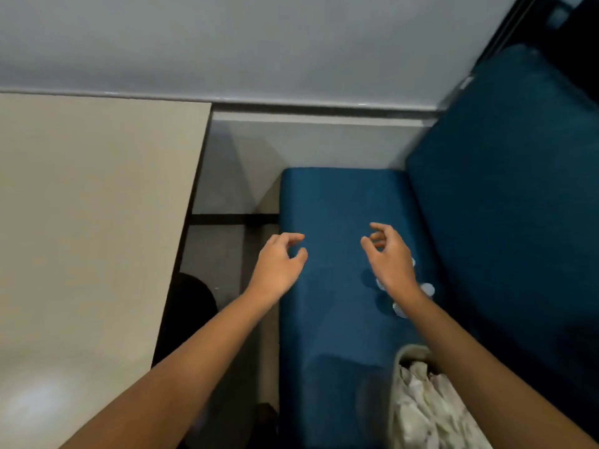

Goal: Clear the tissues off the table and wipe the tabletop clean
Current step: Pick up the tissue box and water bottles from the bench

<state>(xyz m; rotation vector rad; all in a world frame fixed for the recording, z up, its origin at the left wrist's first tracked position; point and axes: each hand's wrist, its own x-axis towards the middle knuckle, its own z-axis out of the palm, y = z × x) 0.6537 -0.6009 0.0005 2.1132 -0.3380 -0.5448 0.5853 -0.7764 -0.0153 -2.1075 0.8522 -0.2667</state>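
Head view, left hand (pixel 279 265), right hand (pixel 390 259), loosely curled, empty

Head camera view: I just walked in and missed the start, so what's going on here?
A person reaches both bare arms out over a blue bench seat beside the beige table. The left hand and right hand hang above the cushion with fingers loosely curled, holding nothing. A pale bin at the lower right already holds crumpled tissues. A few small pale bits lie on the seat under the right hand; they are too blurred to identify.
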